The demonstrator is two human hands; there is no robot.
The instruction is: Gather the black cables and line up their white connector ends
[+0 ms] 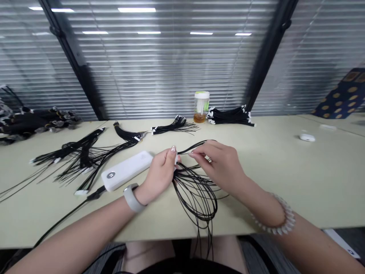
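Note:
My left hand [162,167] is closed on a white connector [176,159], with the thumb on top. A bundle of thin black wires [196,190] runs from that connector, loops to the right and hangs over the table's front edge. Just right of the connector, my right hand [221,163] pinches one thin black wire [184,153] between thumb and forefinger. The other fingers of that hand are curled. Left of my left hand lies a white power bank [127,170] with a black cable plugged into its near end.
Several black wire bundles [82,148] lie at the left, with a larger pile [37,121] beyond. At the back are a small wire bundle [173,125], a lidded jar [201,106] and a stacked bundle [230,115]. A white case [307,137] sits at the right.

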